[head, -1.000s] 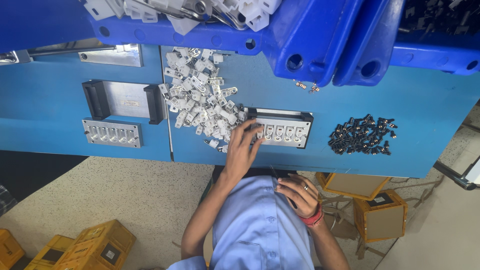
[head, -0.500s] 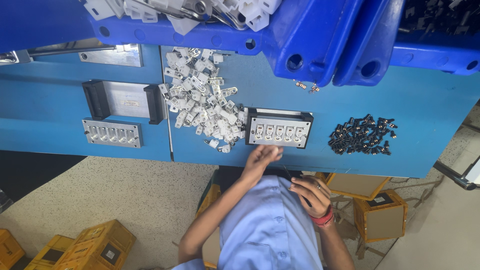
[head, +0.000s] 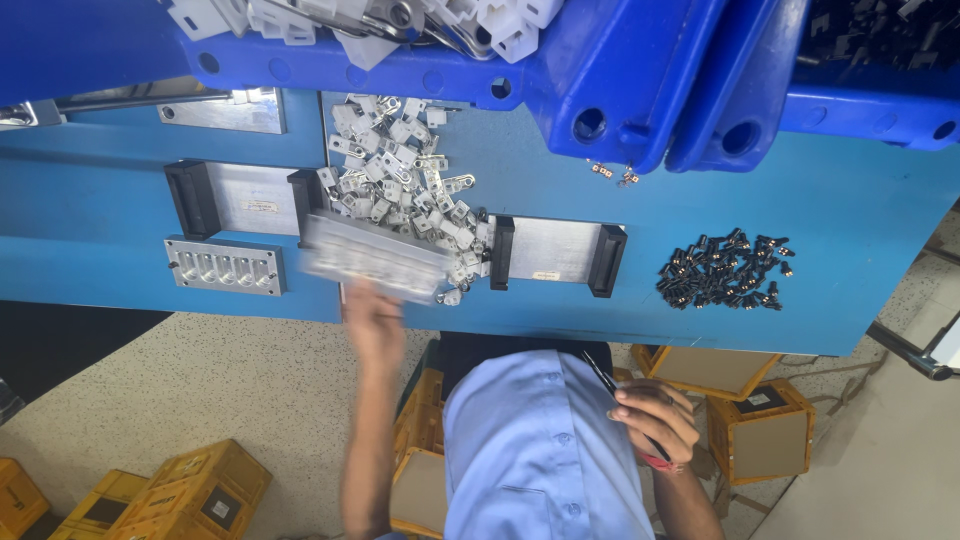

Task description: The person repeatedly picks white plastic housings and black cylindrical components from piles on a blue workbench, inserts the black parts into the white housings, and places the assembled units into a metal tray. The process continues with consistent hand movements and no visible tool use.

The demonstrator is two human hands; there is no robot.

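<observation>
Blue-shirted, the person holds a thin dark tool pinched in the right hand at 5 o'clock. The left hand has lifted the grey metal plate off the fixture, now bare, gripping its near edge and swinging it toward 9 o'clock, over the white parts pile.
</observation>
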